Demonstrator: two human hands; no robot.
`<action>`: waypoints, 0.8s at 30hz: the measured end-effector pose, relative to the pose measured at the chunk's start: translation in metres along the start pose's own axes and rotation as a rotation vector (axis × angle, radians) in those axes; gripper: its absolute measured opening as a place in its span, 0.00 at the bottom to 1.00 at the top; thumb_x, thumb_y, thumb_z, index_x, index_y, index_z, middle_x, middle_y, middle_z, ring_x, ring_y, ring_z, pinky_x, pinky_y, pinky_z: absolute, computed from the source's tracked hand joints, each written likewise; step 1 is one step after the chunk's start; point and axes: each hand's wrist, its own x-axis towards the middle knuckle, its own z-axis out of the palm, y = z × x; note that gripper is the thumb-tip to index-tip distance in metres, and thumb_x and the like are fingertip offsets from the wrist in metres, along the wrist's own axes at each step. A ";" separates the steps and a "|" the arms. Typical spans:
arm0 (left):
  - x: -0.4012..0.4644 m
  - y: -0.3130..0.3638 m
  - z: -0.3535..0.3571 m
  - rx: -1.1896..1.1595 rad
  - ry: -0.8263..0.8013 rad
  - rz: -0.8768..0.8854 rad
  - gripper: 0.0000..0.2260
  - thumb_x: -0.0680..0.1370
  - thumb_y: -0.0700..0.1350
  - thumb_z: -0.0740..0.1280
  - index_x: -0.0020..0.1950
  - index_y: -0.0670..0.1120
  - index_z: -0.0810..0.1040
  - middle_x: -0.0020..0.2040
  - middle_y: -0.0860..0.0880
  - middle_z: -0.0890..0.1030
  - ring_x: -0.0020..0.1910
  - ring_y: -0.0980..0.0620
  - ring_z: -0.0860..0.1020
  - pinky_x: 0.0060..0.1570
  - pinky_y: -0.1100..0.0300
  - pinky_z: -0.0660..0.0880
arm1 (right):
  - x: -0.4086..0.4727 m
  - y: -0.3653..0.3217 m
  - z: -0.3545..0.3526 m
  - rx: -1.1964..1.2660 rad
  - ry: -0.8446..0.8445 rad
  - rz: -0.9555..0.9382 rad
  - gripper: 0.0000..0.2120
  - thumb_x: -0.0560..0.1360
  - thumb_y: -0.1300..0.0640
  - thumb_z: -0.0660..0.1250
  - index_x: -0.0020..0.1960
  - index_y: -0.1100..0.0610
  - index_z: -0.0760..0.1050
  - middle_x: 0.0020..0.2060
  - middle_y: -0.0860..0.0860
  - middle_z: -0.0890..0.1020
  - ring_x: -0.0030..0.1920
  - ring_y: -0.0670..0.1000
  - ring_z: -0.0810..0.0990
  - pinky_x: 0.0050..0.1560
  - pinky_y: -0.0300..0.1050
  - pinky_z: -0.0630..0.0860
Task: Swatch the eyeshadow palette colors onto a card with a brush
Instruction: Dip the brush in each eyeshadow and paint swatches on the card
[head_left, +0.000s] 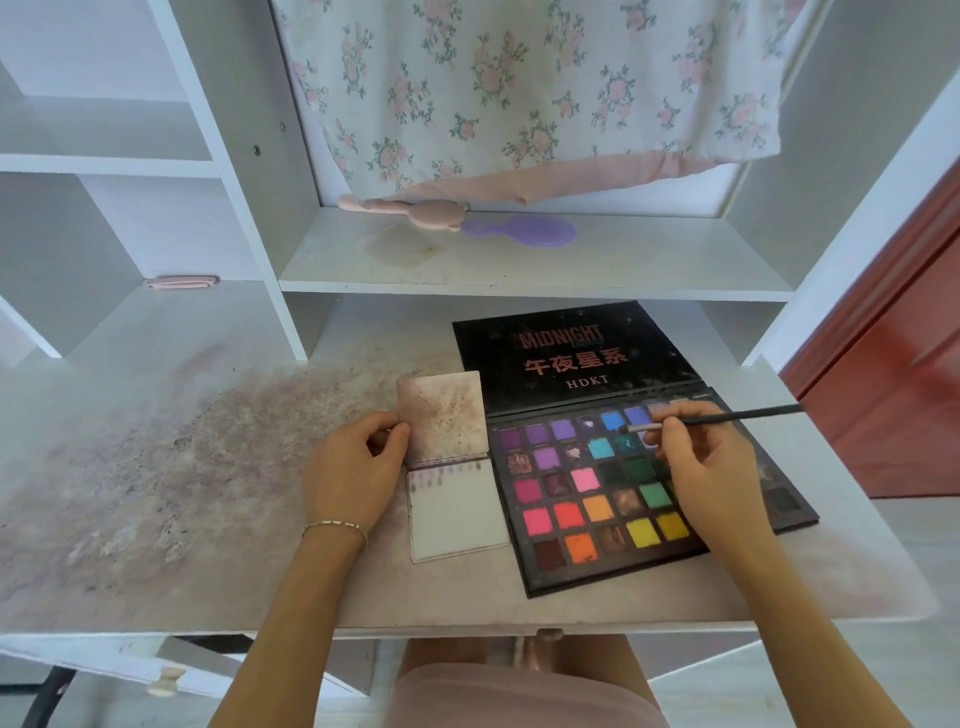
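Risk first: brush (711, 417) tip hovering at the blue and teal pans in the upper rows of the palette (623, 499), so likely to pick up two neighbouring shades at once and give a muddy swatch. Loose powder likely to fall on the way across to the card (457, 512), adding to the purple dust already spread over the table (208, 467). Little room left along the card's top edge, where a row of faint swatches already sits, so a fresh stroke could overlap an old one. Flipped-up stained sheet (441, 418) apt to drop back onto the card if the pinch slackens.

Right hand (701, 467) curled round the brush near its metal collar. Left hand (353, 467) pinching the stained sheet's left edge, holding it up. Card flat on the table, just beside the palette's left side.

Palette open, lid laid back; pans of purple, blue, teal, pink, red, orange, yellow, green and brown, several worn or broken up.
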 end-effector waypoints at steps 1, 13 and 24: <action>0.000 0.000 0.000 0.000 0.002 0.000 0.06 0.75 0.45 0.66 0.47 0.49 0.82 0.33 0.58 0.76 0.35 0.58 0.73 0.34 0.67 0.66 | 0.003 0.003 -0.003 -0.040 0.009 0.003 0.08 0.77 0.59 0.58 0.42 0.47 0.69 0.39 0.45 0.79 0.40 0.37 0.80 0.27 0.29 0.74; 0.001 0.001 0.000 0.043 -0.006 0.011 0.07 0.75 0.45 0.65 0.50 0.49 0.81 0.39 0.53 0.80 0.39 0.53 0.75 0.36 0.64 0.68 | 0.012 0.020 -0.005 -0.248 -0.081 -0.029 0.03 0.77 0.59 0.59 0.46 0.52 0.70 0.37 0.41 0.77 0.40 0.39 0.77 0.31 0.30 0.71; 0.000 0.000 0.000 0.041 -0.011 0.019 0.07 0.76 0.44 0.65 0.50 0.48 0.81 0.39 0.55 0.78 0.40 0.54 0.75 0.35 0.67 0.66 | 0.009 0.019 -0.004 -0.320 -0.071 -0.118 0.06 0.76 0.62 0.60 0.43 0.53 0.70 0.35 0.41 0.74 0.37 0.39 0.75 0.32 0.24 0.71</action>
